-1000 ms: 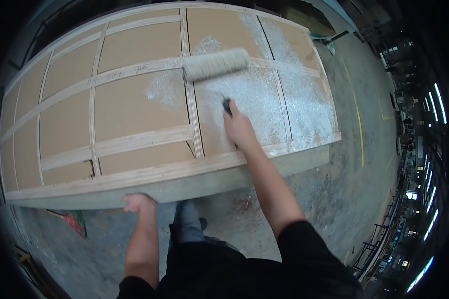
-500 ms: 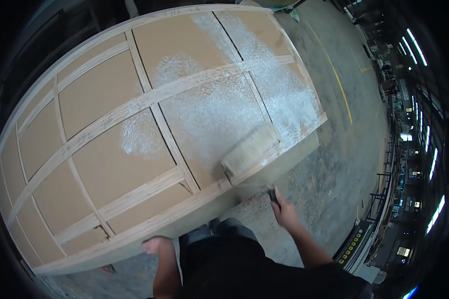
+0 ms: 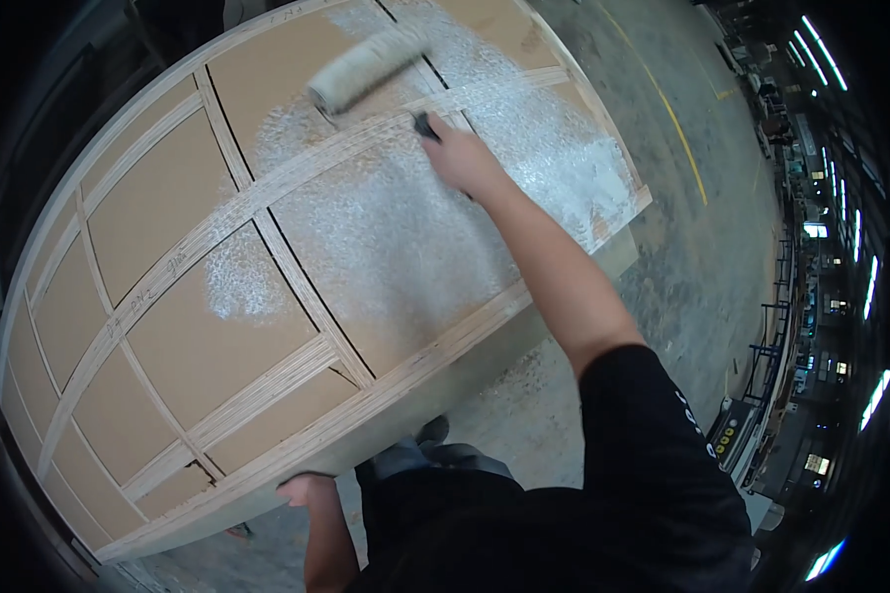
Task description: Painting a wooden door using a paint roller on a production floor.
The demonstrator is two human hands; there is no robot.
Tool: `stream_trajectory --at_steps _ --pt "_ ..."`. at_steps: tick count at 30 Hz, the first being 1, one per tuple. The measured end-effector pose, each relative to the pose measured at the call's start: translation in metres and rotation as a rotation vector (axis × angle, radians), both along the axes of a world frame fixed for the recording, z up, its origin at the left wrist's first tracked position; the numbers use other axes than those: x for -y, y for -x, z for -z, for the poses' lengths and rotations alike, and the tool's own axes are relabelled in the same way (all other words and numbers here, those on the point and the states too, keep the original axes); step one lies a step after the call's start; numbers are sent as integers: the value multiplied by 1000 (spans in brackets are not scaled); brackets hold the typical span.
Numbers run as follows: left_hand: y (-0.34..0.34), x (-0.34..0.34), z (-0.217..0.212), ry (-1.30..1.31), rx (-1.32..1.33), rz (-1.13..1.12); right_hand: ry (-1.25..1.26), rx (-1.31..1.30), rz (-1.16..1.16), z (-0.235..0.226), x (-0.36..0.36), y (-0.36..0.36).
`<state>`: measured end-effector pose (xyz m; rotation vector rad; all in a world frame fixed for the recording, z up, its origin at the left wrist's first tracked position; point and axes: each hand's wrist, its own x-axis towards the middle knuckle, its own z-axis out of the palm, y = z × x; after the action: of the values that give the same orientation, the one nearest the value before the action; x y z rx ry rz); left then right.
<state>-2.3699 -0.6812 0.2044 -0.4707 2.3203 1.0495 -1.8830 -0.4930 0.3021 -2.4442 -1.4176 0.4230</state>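
Note:
My right hand (image 3: 462, 158) is closed around the dark handle of a paint roller (image 3: 366, 71). The roller's thick, off-white sleeve lies over the far part of a large brown panel (image 3: 158, 237) framed with pale wooden strips. Wet, whitish, glossy coating (image 3: 396, 227) covers much of the panel's right half, with a separate patch left of the middle cross strip. At the near edge, my left hand (image 3: 309, 489) is closed against the panel's side with its fingers curled, partly hidden.
The concrete floor (image 3: 653, 296) runs to the right of the panel, with a yellow line (image 3: 663, 89) on it. Beyond stand racks (image 3: 771, 336) and a dark machine with round yellow markings (image 3: 727, 435). My shoes show below the panel's near edge.
My right hand has pushed the roller from the panel's near edge across to its far part, up and to the left. The left hand stays at the near edge.

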Motion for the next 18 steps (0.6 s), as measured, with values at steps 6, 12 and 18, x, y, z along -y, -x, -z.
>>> stream_trajectory --at_steps 6,12,18 --pt "-9 0 -14 -103 8 4 154 -85 189 -31 310 4" --pt "8 10 7 -113 -66 -18 268 -161 326 -63 366 22" --pt "0 11 14 -414 58 20 44 -36 146 2 123 -89"
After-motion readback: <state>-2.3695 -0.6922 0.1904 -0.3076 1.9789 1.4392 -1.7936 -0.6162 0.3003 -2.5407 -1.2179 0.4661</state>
